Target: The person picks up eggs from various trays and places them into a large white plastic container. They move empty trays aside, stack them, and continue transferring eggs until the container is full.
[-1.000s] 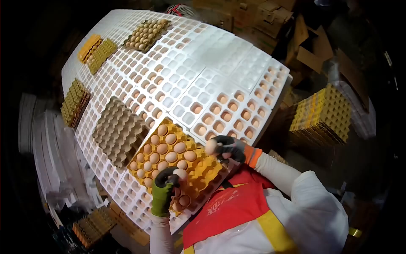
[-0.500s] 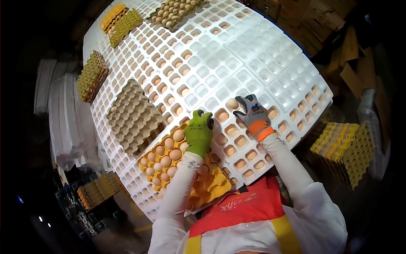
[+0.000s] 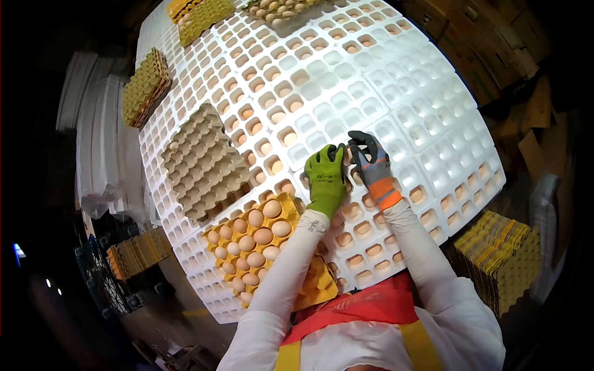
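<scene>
My left hand (image 3: 326,177), in a green glove with dark fingertips, is closed above the white foam tray (image 3: 298,153). Its fingers are curled, and what they may hold is hidden. Right beside it, my right hand (image 3: 372,164) in a grey and orange glove has its fingers bent round an egg (image 3: 348,156), which shows only partly between the two hands. Below my left forearm lies a yellow egg tray (image 3: 286,201) with several brown eggs (image 3: 262,236). Many foam pockets nearby hold single eggs; those ahead of my hands are bare.
A grey pulp tray (image 3: 204,164) lies to the left on the foam. Tray stacks (image 3: 146,86) and a tray of eggs (image 3: 281,11) stand farther off. Yellow trays (image 3: 495,256) are stacked at the right, with cardboard boxes (image 3: 473,49) behind the table.
My left hand has moved right, away from the yellow tray, to meet my right hand. The egg by my right fingers is now mostly covered. The view has shifted slightly.
</scene>
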Action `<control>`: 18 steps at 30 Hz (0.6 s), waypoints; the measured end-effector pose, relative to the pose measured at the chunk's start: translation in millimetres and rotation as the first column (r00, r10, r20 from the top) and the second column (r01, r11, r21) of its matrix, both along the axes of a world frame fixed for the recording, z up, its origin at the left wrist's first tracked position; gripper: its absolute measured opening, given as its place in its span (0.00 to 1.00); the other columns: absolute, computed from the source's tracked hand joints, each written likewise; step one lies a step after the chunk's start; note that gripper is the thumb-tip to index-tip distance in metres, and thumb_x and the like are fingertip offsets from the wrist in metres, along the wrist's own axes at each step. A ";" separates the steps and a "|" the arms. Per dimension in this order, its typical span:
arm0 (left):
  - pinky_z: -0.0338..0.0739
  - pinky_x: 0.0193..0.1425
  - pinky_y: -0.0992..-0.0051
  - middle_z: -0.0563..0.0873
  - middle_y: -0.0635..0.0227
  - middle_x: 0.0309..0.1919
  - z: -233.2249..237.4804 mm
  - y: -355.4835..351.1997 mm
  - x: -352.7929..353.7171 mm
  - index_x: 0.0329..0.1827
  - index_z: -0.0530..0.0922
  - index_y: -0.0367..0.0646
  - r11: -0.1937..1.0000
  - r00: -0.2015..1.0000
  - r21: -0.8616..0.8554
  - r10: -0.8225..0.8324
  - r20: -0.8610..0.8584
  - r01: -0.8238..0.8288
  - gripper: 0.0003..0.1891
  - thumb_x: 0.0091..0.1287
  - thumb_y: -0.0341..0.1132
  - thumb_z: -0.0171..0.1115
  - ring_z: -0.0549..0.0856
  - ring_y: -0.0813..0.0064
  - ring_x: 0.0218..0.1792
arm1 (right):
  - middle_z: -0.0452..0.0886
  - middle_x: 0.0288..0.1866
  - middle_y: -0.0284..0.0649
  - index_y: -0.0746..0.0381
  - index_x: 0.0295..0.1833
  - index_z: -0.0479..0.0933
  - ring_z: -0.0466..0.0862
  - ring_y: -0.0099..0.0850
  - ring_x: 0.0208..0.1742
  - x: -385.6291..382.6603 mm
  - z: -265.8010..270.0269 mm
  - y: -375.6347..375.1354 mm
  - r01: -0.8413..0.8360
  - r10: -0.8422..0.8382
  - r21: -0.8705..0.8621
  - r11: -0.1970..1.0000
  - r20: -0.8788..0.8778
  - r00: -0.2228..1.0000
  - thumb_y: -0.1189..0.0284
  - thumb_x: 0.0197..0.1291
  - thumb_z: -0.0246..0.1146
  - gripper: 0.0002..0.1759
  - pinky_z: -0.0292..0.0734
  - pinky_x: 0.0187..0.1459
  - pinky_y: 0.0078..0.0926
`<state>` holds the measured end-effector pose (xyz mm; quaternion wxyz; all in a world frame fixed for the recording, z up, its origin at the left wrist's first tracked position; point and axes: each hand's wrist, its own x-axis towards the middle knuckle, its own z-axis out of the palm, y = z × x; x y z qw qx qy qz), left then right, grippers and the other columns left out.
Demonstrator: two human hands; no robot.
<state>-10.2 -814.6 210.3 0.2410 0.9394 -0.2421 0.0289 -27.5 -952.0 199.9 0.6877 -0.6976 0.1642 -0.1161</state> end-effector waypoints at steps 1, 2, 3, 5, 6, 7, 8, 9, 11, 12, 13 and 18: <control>0.65 0.70 0.55 0.76 0.59 0.65 -3.7 -2.0 -8.4 0.68 0.75 0.48 0.999 0.999 -0.008 0.045 0.028 -0.045 0.33 0.54 0.29 0.65 0.73 0.50 0.65 | 0.84 0.49 0.38 0.60 0.58 0.81 0.86 0.28 0.44 9.1 6.1 3.7 -0.002 0.001 0.018 1.000 0.023 1.000 0.76 0.68 0.62 0.14 0.81 0.45 0.26; 0.63 0.72 0.52 0.73 0.56 0.69 -6.3 0.7 -17.1 0.68 0.75 0.47 0.995 0.993 -0.050 0.092 0.070 -0.088 0.32 0.55 0.29 0.65 0.71 0.46 0.67 | 0.83 0.49 0.38 0.60 0.58 0.81 0.86 0.28 0.43 21.1 8.8 10.2 -0.027 0.027 0.001 1.000 0.074 0.997 0.76 0.68 0.62 0.14 0.81 0.45 0.26; 0.64 0.72 0.53 0.73 0.54 0.70 8.4 6.8 -24.8 0.69 0.74 0.45 0.989 0.993 -0.098 0.114 0.018 -0.112 0.32 0.56 0.27 0.63 0.71 0.46 0.67 | 0.83 0.48 0.39 0.60 0.58 0.81 0.85 0.28 0.43 32.6 12.6 19.4 -0.049 0.050 -0.014 0.999 0.123 0.991 0.77 0.67 0.63 0.15 0.81 0.45 0.26; 0.66 0.72 0.54 0.73 0.52 0.69 44.6 30.0 -44.2 0.70 0.74 0.43 0.947 0.989 -0.287 0.129 -0.077 -0.146 0.30 0.60 0.24 0.59 0.73 0.46 0.67 | 0.83 0.50 0.41 0.61 0.58 0.80 0.85 0.32 0.45 43.6 47.4 49.7 -0.064 0.106 -0.185 0.981 0.228 0.968 0.78 0.66 0.63 0.15 0.80 0.47 0.29; 0.66 0.72 0.57 0.75 0.52 0.67 63.1 43.7 -55.5 0.69 0.74 0.39 0.929 0.984 -0.326 0.168 -0.055 -0.177 0.28 0.63 0.21 0.56 0.74 0.49 0.66 | 0.83 0.49 0.42 0.59 0.58 0.80 0.85 0.36 0.45 60.0 23.3 64.6 -0.071 0.179 -0.325 0.943 0.317 0.931 0.76 0.66 0.62 0.15 0.80 0.48 0.33; 0.68 0.71 0.61 0.78 0.54 0.65 78.4 60.5 -65.9 0.68 0.75 0.38 0.865 0.973 -0.446 0.200 -0.118 -0.231 0.27 0.64 0.20 0.55 0.75 0.54 0.67 | 0.83 0.49 0.43 0.58 0.57 0.80 0.84 0.40 0.46 78.1 -1.2 81.2 -0.065 0.266 -0.454 0.888 0.393 0.880 0.73 0.66 0.62 0.15 0.80 0.49 0.36; 0.69 0.71 0.64 0.79 0.55 0.64 92.4 82.8 -71.0 0.68 0.76 0.38 0.887 0.969 -0.394 0.240 -0.055 -0.242 0.25 0.66 0.21 0.55 0.75 0.57 0.67 | 0.82 0.51 0.45 0.54 0.58 0.80 0.82 0.46 0.50 75.5 4.3 91.1 -0.048 0.346 -0.709 0.704 0.283 0.894 0.65 0.65 0.62 0.16 0.77 0.53 0.44; 0.71 0.70 0.66 0.79 0.56 0.63 104.1 110.8 -79.7 0.67 0.76 0.38 0.906 0.961 -0.332 0.276 -0.001 -0.261 0.23 0.67 0.21 0.55 0.76 0.59 0.66 | 0.80 0.53 0.44 0.50 0.58 0.80 0.79 0.47 0.54 81.8 -12.2 100.0 -0.121 0.463 -0.822 0.557 0.187 0.866 0.58 0.65 0.62 0.18 0.74 0.57 0.45; 0.73 0.67 0.69 0.80 0.58 0.63 113.5 168.9 -95.0 0.66 0.77 0.38 0.809 0.903 -0.432 0.429 -0.028 -0.398 0.20 0.71 0.24 0.56 0.79 0.64 0.63 | 0.79 0.57 0.44 0.50 0.59 0.81 0.77 0.49 0.58 73.5 -17.1 105.7 -0.150 0.469 -0.879 0.453 0.092 0.878 0.61 0.63 0.64 0.19 0.73 0.59 0.46; 0.75 0.65 0.68 0.82 0.59 0.60 116.5 199.9 -101.7 0.63 0.79 0.37 0.749 0.860 -0.461 0.505 -0.069 -0.476 0.18 0.72 0.24 0.57 0.81 0.64 0.61 | 0.79 0.58 0.44 0.50 0.59 0.81 0.77 0.48 0.58 67.4 -13.9 105.0 -0.126 0.423 -0.805 0.579 0.165 0.891 0.63 0.63 0.65 0.19 0.73 0.60 0.46; 0.76 0.63 0.66 0.84 0.60 0.57 116.8 229.8 -109.4 0.61 0.80 0.36 0.675 0.809 -0.491 0.576 -0.114 -0.550 0.16 0.72 0.24 0.58 0.82 0.65 0.58 | 0.79 0.58 0.44 0.50 0.59 0.81 0.77 0.48 0.59 60.5 -7.5 103.2 -0.102 0.371 -0.718 0.689 0.229 0.900 0.65 0.62 0.67 0.19 0.73 0.60 0.46; 0.79 0.57 0.69 0.86 0.61 0.52 120.2 285.2 -159.4 0.57 0.83 0.39 0.846 0.903 -0.317 0.388 -0.185 -0.429 0.15 0.67 0.27 0.66 0.85 0.66 0.51 | 0.81 0.52 0.43 0.57 0.57 0.81 0.80 0.43 0.55 -63.5 91.6 95.3 -0.440 0.525 -0.439 0.784 0.088 0.847 0.69 0.58 0.71 0.20 0.75 0.58 0.38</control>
